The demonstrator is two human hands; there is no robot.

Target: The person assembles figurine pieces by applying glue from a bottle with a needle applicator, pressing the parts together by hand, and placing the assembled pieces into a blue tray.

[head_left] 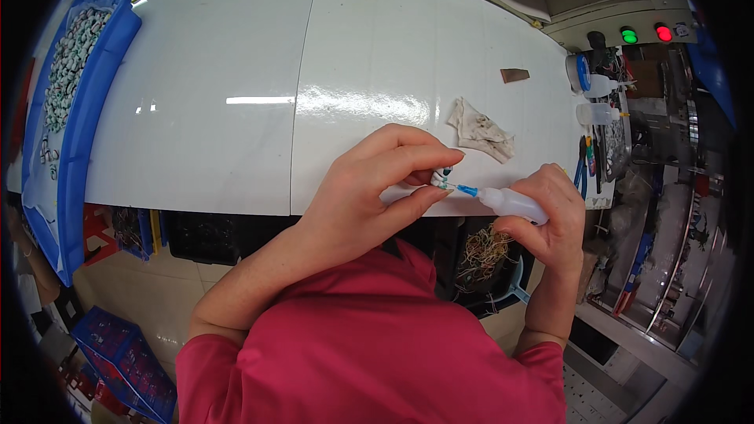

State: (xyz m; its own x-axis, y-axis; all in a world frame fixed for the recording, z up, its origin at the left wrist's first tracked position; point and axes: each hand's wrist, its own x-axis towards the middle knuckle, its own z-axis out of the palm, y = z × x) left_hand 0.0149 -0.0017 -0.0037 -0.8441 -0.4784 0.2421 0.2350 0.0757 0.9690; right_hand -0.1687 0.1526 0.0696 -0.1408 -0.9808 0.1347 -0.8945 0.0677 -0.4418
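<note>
Between the thumb and fingers of my left hand [377, 180] is a small white figurine [441, 177] with dark and green marks. My right hand [550, 208] is wrapped round a translucent white squeeze bottle [512, 204] that lies tilted toward the left. Its blue needle tip [466, 189] points at the figurine and appears to touch it or come very close. Both hands are above the front edge of the white table [196, 133]. A crumpled, stained cloth [481, 132] lies just beyond them.
A blue tray [86, 149] full of similar small pieces stands at the left. A brown scrap [514, 75] lies on the table's far right. More bottles [598, 114] and pliers [581, 163] are at the right edge. A bin of tangled strands [483, 255] sits below the table.
</note>
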